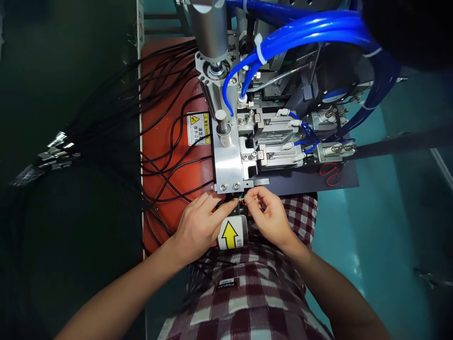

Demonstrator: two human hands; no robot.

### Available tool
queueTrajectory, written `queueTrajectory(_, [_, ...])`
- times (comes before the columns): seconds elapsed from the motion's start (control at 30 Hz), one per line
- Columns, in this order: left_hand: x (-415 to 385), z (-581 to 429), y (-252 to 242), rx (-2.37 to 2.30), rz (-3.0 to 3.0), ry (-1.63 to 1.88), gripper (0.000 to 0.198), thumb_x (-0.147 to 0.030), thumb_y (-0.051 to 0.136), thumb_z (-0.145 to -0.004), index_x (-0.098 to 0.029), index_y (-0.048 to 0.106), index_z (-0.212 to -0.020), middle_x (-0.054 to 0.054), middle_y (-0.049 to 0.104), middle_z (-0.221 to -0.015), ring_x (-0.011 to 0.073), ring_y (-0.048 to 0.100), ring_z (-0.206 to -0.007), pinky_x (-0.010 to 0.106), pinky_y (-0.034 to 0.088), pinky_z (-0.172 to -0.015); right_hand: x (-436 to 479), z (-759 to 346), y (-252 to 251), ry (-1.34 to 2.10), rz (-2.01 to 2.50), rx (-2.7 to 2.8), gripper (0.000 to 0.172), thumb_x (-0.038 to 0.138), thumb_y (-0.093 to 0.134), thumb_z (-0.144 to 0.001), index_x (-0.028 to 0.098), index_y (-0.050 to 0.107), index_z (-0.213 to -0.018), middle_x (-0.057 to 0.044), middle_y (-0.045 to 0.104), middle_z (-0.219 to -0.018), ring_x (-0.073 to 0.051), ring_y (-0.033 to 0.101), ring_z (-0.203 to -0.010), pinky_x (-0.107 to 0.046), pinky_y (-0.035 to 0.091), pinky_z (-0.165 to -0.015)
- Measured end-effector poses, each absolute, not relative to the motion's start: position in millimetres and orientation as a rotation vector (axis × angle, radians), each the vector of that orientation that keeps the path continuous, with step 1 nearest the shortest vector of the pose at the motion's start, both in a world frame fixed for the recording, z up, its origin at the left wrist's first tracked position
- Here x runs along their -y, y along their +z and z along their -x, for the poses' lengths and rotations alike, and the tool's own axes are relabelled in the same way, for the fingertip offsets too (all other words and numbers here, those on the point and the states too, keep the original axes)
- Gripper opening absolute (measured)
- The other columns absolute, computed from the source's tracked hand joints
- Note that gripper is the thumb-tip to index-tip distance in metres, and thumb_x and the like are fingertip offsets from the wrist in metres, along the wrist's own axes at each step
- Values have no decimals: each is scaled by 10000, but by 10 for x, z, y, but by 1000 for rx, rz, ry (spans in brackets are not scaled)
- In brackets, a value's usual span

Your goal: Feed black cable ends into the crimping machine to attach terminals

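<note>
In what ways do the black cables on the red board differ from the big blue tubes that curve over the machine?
Colour and thickness: the black cables are dark and thin; the blue tubes are bright and look thicker.
Arrangement: the black cables spread and cross over the red board, while the blue tubes run together, bound by white ties.
Shared: both are long and curved.

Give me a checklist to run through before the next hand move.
1. Bare left hand at the thin multicoloured wires: ok, a fingertip is beside them.
2. Bare right hand at those wires: ok, thumb and forefinger are close by.
3. Wire ends joined: cannot tell, too small.
4. Glossy blue tubes away from both hands: ok.
5. Long thin black cables uncrossed on the flat red-orange board: not ok, several cross.
</note>
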State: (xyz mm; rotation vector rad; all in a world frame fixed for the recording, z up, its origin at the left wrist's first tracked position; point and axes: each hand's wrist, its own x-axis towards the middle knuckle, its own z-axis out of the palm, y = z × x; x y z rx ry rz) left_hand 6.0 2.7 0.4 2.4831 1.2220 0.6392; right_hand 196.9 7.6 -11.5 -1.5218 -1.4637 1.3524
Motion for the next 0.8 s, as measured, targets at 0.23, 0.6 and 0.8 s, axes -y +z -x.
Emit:
queueTrajectory(0.23, [-28, -65, 2, -1235, -2494, 631, 264, -114, 510, -900, -107, 652, -1122, 126, 616, -956, 224, 584, -886, 338, 528, -725, -98, -2004, -152, 1410, 1483, 1449, 156, 286, 523, -913, 181, 566, -806, 2, 568, -713, -113, 500, -606, -237, 411, -563])
queueTrajectory(0.6, [-29, -68, 4, -1244, -2512, 632, 262, -124, 498, -911, -115, 655, -1121, 117, 615, -951, 219, 573, -865, 334, 516, -705, -81, -2013, -180, 1287, 1513, 1565, 138, 262, 520, -911, 183, 567, -808, -5, 573, -726, -123, 498, -629, -250, 414, -596])
queueTrajectory(0.8, [-23, -83, 32, -1263, -2599, 562, 261, -152, 485, -921, -119, 661, -1110, 119, 614, -929, 220, 558, -831, 332, 493, -676, -84, -1978, -163, 1326, 1553, 1505, 141, 269, 525, -897, 180, 565, -794, -2, 566, -710, -114, 490, -607, -242, 406, -563])
